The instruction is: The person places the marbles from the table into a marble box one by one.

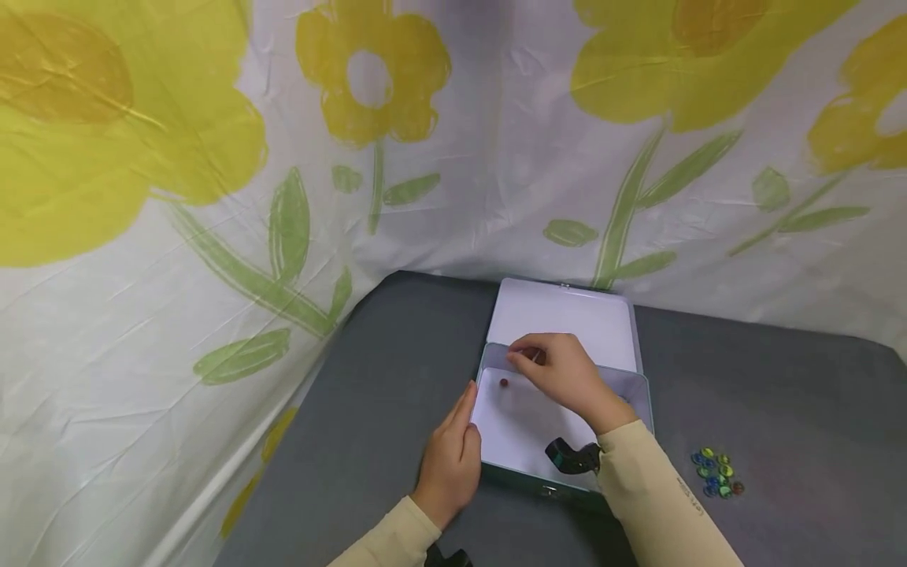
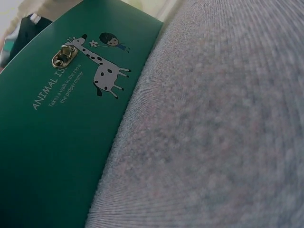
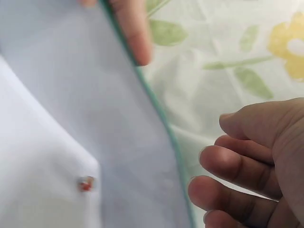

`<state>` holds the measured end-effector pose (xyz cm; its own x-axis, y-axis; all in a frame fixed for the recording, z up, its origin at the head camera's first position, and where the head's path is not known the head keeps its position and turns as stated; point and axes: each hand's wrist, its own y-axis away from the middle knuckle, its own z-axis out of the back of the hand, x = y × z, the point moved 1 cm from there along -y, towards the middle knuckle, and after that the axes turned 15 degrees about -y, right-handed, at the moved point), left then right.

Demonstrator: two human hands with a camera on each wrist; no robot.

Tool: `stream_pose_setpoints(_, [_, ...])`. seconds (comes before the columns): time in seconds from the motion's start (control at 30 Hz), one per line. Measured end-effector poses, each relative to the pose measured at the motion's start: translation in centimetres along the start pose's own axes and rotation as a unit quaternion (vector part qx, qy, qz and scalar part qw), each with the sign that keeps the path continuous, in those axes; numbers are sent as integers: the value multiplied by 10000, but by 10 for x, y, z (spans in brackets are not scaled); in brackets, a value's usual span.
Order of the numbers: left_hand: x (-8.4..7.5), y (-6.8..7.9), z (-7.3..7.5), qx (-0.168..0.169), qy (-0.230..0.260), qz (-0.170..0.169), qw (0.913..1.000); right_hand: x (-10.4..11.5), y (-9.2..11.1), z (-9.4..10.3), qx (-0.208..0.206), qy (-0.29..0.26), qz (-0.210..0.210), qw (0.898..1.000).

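Note:
An open green case (image 1: pixel 524 478) with a white inside and a hinged lid lies on the table. My left hand (image 1: pixel 451 457) holds its left wall, the fingers straight along the outside and the thumb at the rim. My right hand (image 1: pixel 560 370) hovers over the far left part of the case with fingers bent. In the right wrist view the thumb and fingers of the right hand (image 3: pixel 251 166) stand apart with nothing between them. A small reddish marble (image 1: pixel 504 383) sits on the case floor near that corner, also seen as a marble (image 3: pixel 86 184) in the right wrist view.
Several blue, green, yellow and reddish marbles (image 1: pixel 717 472) lie clustered on the dark table (image 1: pixel 772 394) right of the case. The lid (image 1: pixel 560 319) is folded back towards the flowered curtain (image 1: pixel 482 189). A metal clasp (image 2: pixel 64 56) is on the case's front.

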<state>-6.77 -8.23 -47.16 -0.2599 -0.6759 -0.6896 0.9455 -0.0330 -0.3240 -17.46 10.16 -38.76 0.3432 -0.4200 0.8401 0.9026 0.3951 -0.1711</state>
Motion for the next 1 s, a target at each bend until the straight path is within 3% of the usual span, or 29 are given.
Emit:
stream_pose_setpoints(0.27, [-1,1,-1,-79,25,31,10000,16,20,25,-589,-214,-169,9979])
stream_pose_setpoints(0.5, [-3,1,-4,-125,-94,35,9999,18,56,55,-1057,30,-307,9939])
stream_pose_setpoints(0.77, [-1,2,-4,-102,-67,-77,9999,2,99,72,-1839,263,-526,9812])
stream_pose_setpoints(1.0, [-1,2,-4,-138,-66,-61,9999,-16,126,88,-2142,326,-920,9719])
